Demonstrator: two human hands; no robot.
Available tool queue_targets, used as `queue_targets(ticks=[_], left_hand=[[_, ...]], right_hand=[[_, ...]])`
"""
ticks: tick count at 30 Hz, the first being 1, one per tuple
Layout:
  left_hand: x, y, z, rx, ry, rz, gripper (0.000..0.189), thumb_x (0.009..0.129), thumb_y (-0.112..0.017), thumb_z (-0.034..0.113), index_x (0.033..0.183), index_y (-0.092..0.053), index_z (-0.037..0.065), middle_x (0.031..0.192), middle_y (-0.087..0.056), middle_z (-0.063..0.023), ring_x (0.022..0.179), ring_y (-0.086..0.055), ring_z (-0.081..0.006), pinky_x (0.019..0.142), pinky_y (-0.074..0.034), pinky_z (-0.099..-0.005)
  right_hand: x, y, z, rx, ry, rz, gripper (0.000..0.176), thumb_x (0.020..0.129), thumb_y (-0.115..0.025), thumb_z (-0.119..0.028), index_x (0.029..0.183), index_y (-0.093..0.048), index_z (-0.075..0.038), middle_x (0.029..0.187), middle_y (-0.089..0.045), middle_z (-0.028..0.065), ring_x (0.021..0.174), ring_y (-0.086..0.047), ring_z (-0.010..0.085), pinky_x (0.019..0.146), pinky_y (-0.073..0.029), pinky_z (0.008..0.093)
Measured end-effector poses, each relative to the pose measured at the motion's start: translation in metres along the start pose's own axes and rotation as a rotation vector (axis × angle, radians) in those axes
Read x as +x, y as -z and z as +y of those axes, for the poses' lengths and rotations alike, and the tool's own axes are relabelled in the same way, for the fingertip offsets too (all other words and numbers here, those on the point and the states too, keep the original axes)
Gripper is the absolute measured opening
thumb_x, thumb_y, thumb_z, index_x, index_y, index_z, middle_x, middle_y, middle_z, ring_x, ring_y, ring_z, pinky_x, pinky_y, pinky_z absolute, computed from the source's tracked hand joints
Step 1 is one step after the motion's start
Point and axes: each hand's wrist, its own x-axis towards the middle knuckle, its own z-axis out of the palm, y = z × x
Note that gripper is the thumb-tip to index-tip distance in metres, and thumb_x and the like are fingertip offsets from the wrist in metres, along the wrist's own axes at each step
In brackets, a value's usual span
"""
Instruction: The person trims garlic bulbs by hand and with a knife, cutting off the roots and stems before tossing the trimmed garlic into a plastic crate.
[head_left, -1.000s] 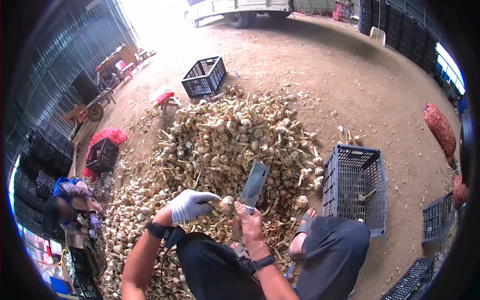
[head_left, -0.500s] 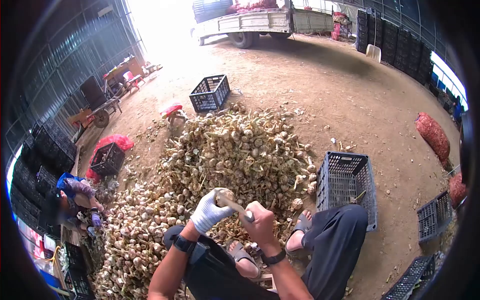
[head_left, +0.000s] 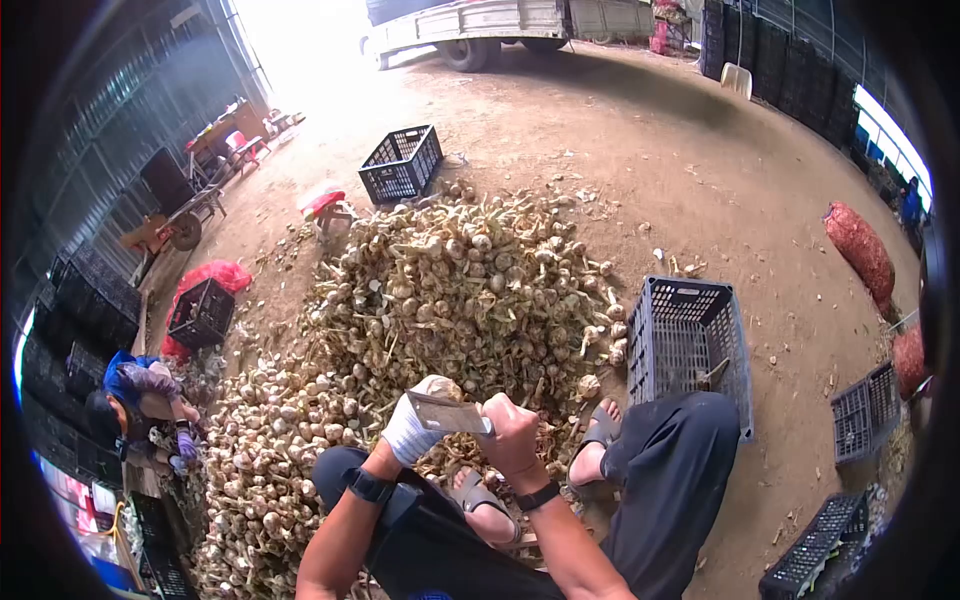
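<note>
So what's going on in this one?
A seated person is working at a big garlic pile on a dirt floor. The gloved left hand holds a garlic bulb. The right hand has its grip shut on a cleaver, with the blade held sideways against the bulb. A grey crate stands on the person's right, just past the knee. At the pile's left edge a second person crouches.
</note>
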Motion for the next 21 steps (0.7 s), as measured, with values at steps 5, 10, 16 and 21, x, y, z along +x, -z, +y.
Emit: queue_targets(ticks=[5, 10, 16, 21], left_hand=[[-0.003, -0.005, 0.015, -0.091, 0.078, 0.032, 0.042, 0.073, -0.082, 0.010, 0.108, -0.058, 0.006, 0.095, -0.063, 0.0007, 0.087, -0.058, -0.0087, 0.081, -0.050, -0.0267], [0.000, -0.015, 0.039, -0.062, 0.148, 0.063, 0.033, 0.076, -0.077, 0.009, 0.105, -0.061, 0.005, 0.087, -0.059, 0.0035, 0.081, -0.053, -0.0046, 0.075, -0.048, -0.0229], [0.009, -0.025, 0.047, -0.276, 0.181, 0.077, 0.044, 0.077, -0.074, 0.005, 0.118, -0.058, 0.006, 0.100, -0.064, 0.0001, 0.090, -0.057, -0.0072, 0.081, -0.051, -0.0250], [0.008, -0.029, 0.048, -0.490, 0.067, 0.120, 0.044, 0.080, -0.070, 0.006, 0.122, -0.056, 0.006, 0.103, -0.063, -0.0026, 0.093, -0.061, -0.0101, 0.084, -0.052, -0.0261]], right_hand=[[-0.016, -0.016, 0.017, -0.008, -0.109, 0.012, 0.011, 0.081, -0.069, -0.009, 0.080, -0.058, -0.007, 0.075, -0.058, 0.0131, 0.061, -0.061, 0.0346, 0.053, -0.047, 0.0430], [-0.058, -0.030, 0.084, -0.187, -0.558, 0.090, 0.016, 0.081, -0.069, -0.019, 0.073, -0.060, -0.009, 0.068, -0.063, 0.0150, 0.058, -0.060, 0.0376, 0.054, -0.046, 0.0457], [-0.036, -0.036, 0.043, 0.598, -0.879, 0.238, 0.022, 0.092, -0.071, -0.020, 0.085, -0.065, 0.000, 0.069, -0.064, -0.0003, 0.052, -0.054, 0.0069, 0.048, -0.055, 0.0265], [-0.023, -0.021, -0.003, 1.361, -1.037, 0.082, 0.021, 0.094, -0.070, -0.023, 0.093, -0.064, -0.003, 0.078, -0.066, 0.0022, 0.056, -0.061, 0.0126, 0.054, -0.058, 0.0316]])
